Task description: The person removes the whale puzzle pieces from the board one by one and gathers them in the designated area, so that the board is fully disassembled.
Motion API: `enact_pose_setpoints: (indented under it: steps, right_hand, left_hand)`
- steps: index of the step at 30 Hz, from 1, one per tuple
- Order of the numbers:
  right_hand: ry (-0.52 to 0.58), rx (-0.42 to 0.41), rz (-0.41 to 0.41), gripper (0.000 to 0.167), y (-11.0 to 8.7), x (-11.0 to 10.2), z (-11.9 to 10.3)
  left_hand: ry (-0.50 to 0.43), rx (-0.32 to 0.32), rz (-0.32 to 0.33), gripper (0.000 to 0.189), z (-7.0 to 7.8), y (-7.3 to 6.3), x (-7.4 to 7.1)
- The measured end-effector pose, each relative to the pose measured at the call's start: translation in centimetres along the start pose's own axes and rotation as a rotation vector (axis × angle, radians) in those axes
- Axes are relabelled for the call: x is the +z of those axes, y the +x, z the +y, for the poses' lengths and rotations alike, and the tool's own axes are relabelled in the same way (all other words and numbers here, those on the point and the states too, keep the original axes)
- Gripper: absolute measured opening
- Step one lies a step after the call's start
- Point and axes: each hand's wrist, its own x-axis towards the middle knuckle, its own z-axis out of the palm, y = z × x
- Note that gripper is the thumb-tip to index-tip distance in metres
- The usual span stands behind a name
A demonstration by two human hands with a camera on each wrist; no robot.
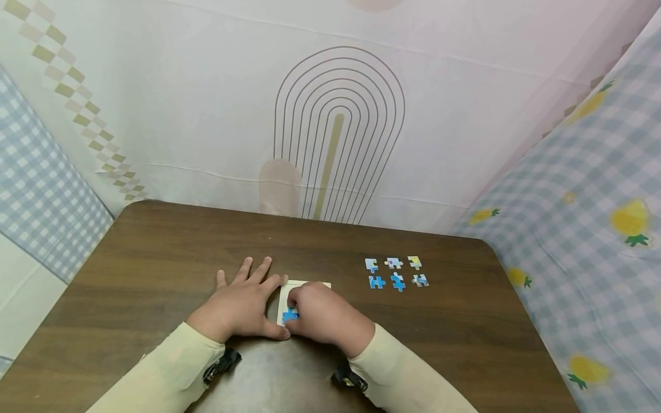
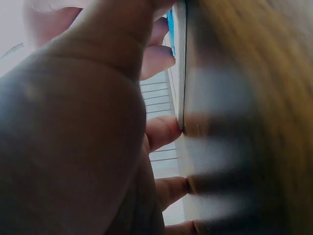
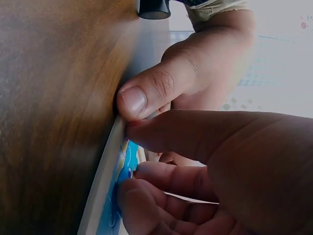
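A thin, pale puzzle tray (image 1: 283,296) lies flat on the table between the hands, partly covered by them. Blue jigsaw puzzle pieces (image 1: 290,315) show in its lower left part. My left hand (image 1: 241,307) rests with fingers spread; its thumb and index fingertip touch the tray's left side. Over the tray, my right hand (image 1: 325,315) has curled fingers and pinches a blue piece between thumb and fingers. In the right wrist view, the fingertips touch the blue printed surface (image 3: 131,156) inside the tray's rim (image 3: 100,183), and the two thumbs nearly meet at its corner.
To the right on the brown wooden table (image 1: 465,321) several loose puzzle pieces (image 1: 397,281) lie in two rows. A patterned white cloth (image 1: 217,115) hangs behind the table, with a checked cloth (image 1: 568,229) at the right. Small black cameras (image 1: 222,366) sit at both wrists.
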Motion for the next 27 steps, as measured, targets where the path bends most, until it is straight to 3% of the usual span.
enact_pose_setpoints:
  steps: [15, 27]
  right_hand:
    - [-0.032, 0.003, -0.010, 0.027, 0.1, -0.1, 0.1]
    - [0.200, -0.131, 0.074, 0.015, -1.1, 0.5, 2.1]
  left_hand:
    - [-0.004, 0.005, 0.001, 0.114, -0.1, 0.0, 0.1]
    - [-0.012, -0.001, -0.001, 0.116, 0.0, 0.0, 0.0]
